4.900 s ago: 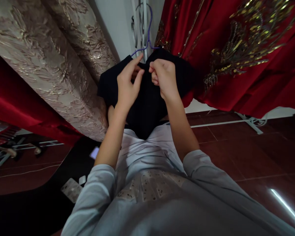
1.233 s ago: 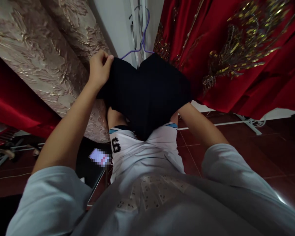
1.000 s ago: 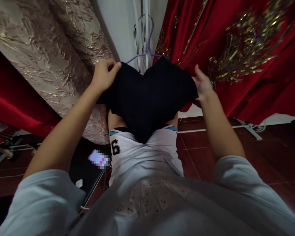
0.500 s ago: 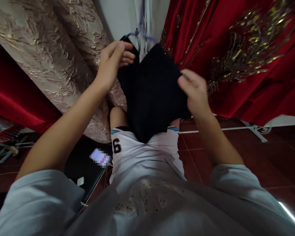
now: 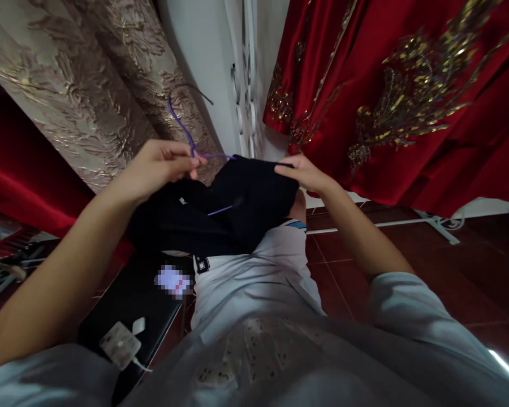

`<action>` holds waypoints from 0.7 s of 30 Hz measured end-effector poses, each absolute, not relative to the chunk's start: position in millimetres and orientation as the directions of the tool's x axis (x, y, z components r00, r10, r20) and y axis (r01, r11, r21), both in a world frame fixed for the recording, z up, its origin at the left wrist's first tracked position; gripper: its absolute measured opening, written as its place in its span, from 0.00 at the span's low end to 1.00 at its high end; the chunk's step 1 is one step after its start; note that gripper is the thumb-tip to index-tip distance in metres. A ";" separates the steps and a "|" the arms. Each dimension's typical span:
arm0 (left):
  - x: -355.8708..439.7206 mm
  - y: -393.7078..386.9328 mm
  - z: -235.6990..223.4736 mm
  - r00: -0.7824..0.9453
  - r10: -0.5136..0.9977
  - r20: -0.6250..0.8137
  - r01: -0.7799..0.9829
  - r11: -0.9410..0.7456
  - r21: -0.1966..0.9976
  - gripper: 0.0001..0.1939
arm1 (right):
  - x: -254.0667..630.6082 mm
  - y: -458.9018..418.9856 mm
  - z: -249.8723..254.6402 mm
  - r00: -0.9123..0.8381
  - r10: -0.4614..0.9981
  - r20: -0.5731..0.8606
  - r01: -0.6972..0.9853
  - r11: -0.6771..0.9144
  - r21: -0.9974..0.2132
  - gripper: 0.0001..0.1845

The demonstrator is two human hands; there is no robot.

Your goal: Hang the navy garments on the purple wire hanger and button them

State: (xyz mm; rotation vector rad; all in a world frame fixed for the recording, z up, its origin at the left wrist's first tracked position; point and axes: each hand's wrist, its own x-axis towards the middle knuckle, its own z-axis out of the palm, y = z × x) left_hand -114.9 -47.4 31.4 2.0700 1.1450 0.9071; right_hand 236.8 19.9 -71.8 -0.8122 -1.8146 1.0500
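A black garment (image 5: 258, 192) is draped across my lap, its folds spreading to the left over one thigh. My left hand (image 5: 165, 167) pinches a thin purple clothes hanger (image 5: 188, 134) near its neck, with the hook pointing up and away. One hanger arm runs to the garment's upper edge, and a short piece of its lower bar shows against the black cloth. At the garment's upper right edge, my right hand (image 5: 303, 172) grips the fabric between thumb and fingers. Folds hide the rest of the hanger.
Red cloth with gold sequins (image 5: 407, 107) hangs at right, textured beige-gold fabric (image 5: 80, 96) at left. White cabinet doors (image 5: 203, 51) stand between. A phone (image 5: 173, 281) and a white charger block (image 5: 120, 345) lie on a black seat (image 5: 102, 308). A white rack foot (image 5: 441, 226) stands on the tiles.
Both hands have come down and nearer, the left one also leftward. My left hand now holds the hanger by its neck, its hook swung left. The garment lies lower and spreads left.
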 end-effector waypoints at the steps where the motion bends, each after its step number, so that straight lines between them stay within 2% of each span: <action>1: -117.7 -32.3 32.4 0.339 0.844 0.415 0.448 -0.533 0.718 0.14 | 236.3 31.7 -63.1 -0.344 0.870 0.353 0.017 0.381 -0.924 0.28; 3: -116.5 -8.8 33.5 0.193 0.677 0.711 0.437 -0.708 0.556 0.15 | 236.5 57.4 -39.5 -0.102 0.891 0.442 -0.119 0.430 -0.895 0.30; 4: -112.6 -2.6 33.2 0.114 0.555 0.824 0.453 -0.767 0.454 0.14 | 238.5 70.2 -27.2 -0.014 0.880 0.475 -0.131 0.469 -0.873 0.29; 6: -99.6 -2.7 28.4 0.044 0.352 0.935 0.503 -0.816 0.284 0.12 | 247.3 90.2 -8.9 0.077 0.853 0.516 -0.124 0.522 -0.844 0.28; 8: -82.2 -14.3 14.9 0.159 0.312 0.937 0.543 -0.820 0.181 0.14 | 258.6 95.5 -5.6 0.098 0.828 0.552 -0.105 0.560 -0.822 0.28; 11: -55.9 -30.9 -22.9 0.453 0.467 0.760 0.635 -0.767 0.093 0.18 | 267.2 73.6 -26.9 0.139 0.786 0.603 -0.079 0.616 -0.784 0.29; 14: -38.3 -28.4 -67.6 0.523 0.668 0.529 0.770 -0.637 0.043 0.20 | 262.9 42.1 -55.9 0.303 0.745 0.594 -0.093 0.644 -0.760 0.31; 16: -33.9 -20.0 -90.8 0.498 0.742 0.449 0.816 -0.576 0.046 0.14 | 259.6 30.6 -66.6 0.414 0.722 0.554 -0.105 0.643 -0.759 0.31; 19: -32.0 -14.1 -112.7 0.449 0.756 0.476 0.798 -0.579 0.168 0.03 | 258.7 21.9 -70.5 0.506 0.658 0.558 -0.029 0.660 -0.751 0.25; 21: -27.6 -18.9 -123.7 0.397 0.736 0.549 0.722 -0.619 0.308 0.06 | 254.1 9.2 -76.3 0.554 0.551 0.624 0.148 0.673 -0.725 0.20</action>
